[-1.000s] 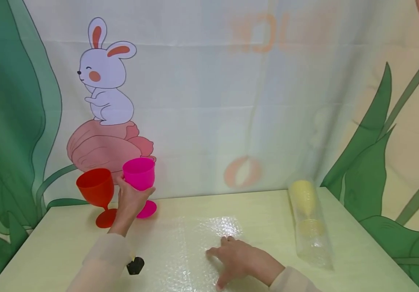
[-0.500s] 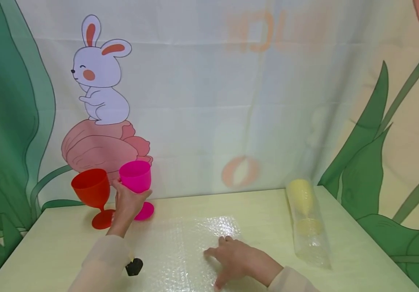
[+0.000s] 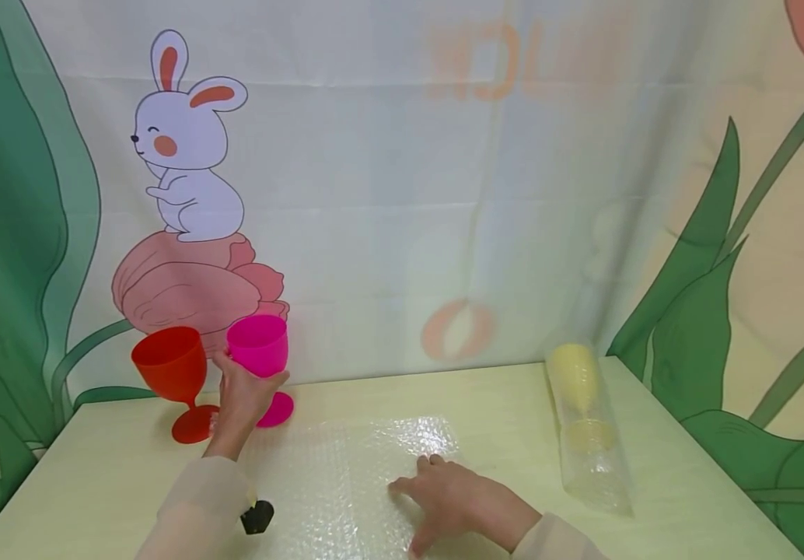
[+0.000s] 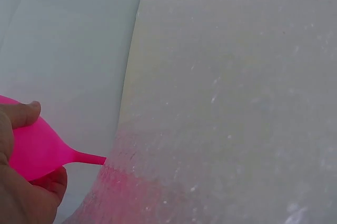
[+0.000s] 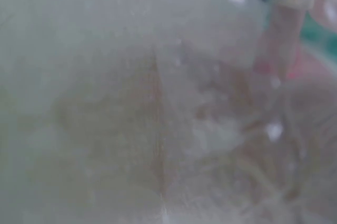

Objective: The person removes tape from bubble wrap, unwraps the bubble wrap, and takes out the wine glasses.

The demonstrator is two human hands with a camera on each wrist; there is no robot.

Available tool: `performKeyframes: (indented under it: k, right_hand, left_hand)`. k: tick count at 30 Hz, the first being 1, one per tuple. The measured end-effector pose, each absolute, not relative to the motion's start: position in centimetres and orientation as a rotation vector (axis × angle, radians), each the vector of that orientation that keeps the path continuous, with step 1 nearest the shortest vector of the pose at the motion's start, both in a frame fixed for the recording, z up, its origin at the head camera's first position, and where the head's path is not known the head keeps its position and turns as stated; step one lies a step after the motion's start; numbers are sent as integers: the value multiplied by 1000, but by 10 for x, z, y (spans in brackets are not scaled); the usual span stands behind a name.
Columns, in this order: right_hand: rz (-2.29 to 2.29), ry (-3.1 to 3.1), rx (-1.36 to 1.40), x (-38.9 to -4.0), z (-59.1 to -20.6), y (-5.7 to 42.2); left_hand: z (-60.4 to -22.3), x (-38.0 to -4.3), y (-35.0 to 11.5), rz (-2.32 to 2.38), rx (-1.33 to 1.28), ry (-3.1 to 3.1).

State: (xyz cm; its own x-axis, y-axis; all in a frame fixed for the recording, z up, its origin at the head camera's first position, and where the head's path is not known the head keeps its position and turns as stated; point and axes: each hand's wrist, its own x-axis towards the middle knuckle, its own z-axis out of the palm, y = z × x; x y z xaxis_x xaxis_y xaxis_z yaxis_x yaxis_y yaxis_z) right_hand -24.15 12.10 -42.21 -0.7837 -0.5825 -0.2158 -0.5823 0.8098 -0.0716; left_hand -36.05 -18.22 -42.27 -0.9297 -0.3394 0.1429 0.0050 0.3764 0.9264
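Observation:
My left hand (image 3: 239, 397) grips the bowl of a pink plastic goblet (image 3: 262, 346) near the back edge of the table. In the left wrist view its thumb and fingers curl round the pink bowl (image 4: 42, 148), and clear film hides the goblet's foot. A red goblet (image 3: 171, 369) stands just left of that hand. My right hand (image 3: 454, 498) rests with spread fingers on a sheet of clear bubble wrap (image 3: 318, 474) on the table. Bubble wrap (image 4: 226, 87) also fills most of the left wrist view. The right wrist view is blurred by clear film (image 5: 105, 103).
At the right of the table lies a yellow goblet (image 3: 575, 373) wrapped in clear bubble wrap (image 3: 594, 482). A small black piece (image 3: 257, 516) sits beside my left sleeve. A printed curtain (image 3: 374, 194) hangs behind the table's back edge.
My left hand has lowered the pink goblet slightly, still gripping its bowl. My right hand stays on the bubble wrap. The head view has shifted a little, so the scene sits further left.

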Motion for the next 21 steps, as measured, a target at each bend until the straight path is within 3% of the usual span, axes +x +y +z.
performKeyframes:
  k: [21]
  right_hand:
    - [-14,2763,-901,-241,-422,123]
  left_hand:
    - [-425,-363,-181,-1581,319,-2328]
